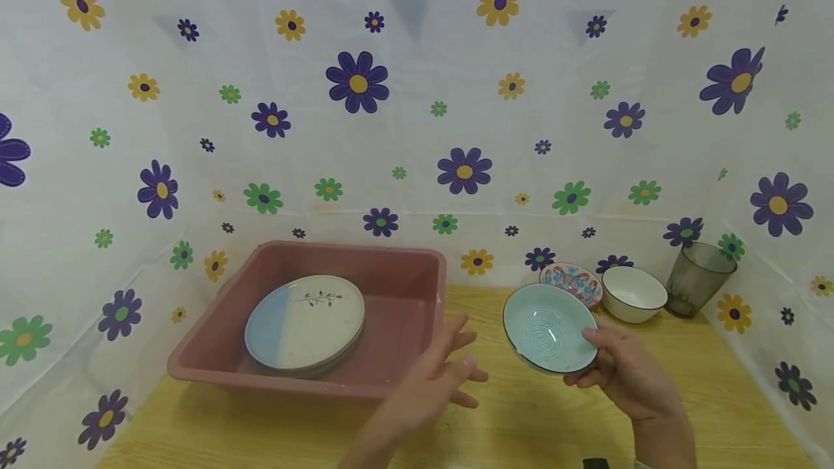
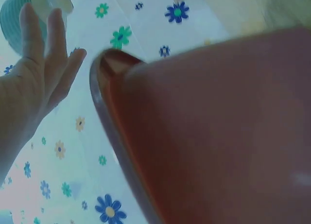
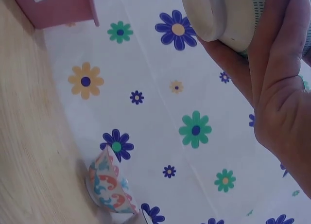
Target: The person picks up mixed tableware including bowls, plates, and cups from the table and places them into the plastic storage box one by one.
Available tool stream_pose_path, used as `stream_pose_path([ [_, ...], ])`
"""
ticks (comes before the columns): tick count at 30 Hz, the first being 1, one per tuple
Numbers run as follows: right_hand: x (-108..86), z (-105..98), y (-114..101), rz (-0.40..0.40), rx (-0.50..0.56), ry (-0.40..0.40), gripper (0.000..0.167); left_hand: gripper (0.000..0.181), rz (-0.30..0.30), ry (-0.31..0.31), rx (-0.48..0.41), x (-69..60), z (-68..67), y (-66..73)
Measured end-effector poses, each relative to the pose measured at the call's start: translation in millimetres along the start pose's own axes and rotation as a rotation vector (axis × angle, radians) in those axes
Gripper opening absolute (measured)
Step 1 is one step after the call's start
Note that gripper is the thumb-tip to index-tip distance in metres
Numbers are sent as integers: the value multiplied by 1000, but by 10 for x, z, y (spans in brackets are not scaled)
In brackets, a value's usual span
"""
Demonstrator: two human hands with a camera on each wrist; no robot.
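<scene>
Head view: our right hand (image 1: 632, 371) grips the turquoise ribbed bowl (image 1: 544, 328) by its rim, right of the pink tub (image 1: 404, 320); our left hand (image 1: 433, 376), spread and holding nothing, lies between.

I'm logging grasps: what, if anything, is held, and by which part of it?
The right grip holds a turquoise bowl by its rim, on the right in the head view; the left grip holds nothing.
</scene>
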State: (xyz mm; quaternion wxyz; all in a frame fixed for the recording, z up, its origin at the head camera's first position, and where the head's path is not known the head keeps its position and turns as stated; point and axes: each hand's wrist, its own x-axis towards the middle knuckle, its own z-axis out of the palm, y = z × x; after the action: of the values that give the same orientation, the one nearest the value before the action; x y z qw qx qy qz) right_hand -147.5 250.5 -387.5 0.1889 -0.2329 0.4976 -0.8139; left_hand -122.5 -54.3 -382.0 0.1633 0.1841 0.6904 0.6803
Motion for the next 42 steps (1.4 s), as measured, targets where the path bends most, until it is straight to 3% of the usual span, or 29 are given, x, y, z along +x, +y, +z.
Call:
stream_pose_path([
  [6,78,72,71,28,-1,-23,49,66,-21,-115,-153,31,103,-58],
  [9,101,95,103,37,-10,-28,48,64,-16,-137,-183,39,152,-74],
  [21,150,183,135,54,-46,-38,43,64,14,-114,-221,54,213,-64],
  [33,161,242,159,16,-23,-114,47,60,44,-124,-358,35,142,-29],
  [42,182,279,170,12,-26,-130,46,61,29,-102,-361,17,76,-1],
])
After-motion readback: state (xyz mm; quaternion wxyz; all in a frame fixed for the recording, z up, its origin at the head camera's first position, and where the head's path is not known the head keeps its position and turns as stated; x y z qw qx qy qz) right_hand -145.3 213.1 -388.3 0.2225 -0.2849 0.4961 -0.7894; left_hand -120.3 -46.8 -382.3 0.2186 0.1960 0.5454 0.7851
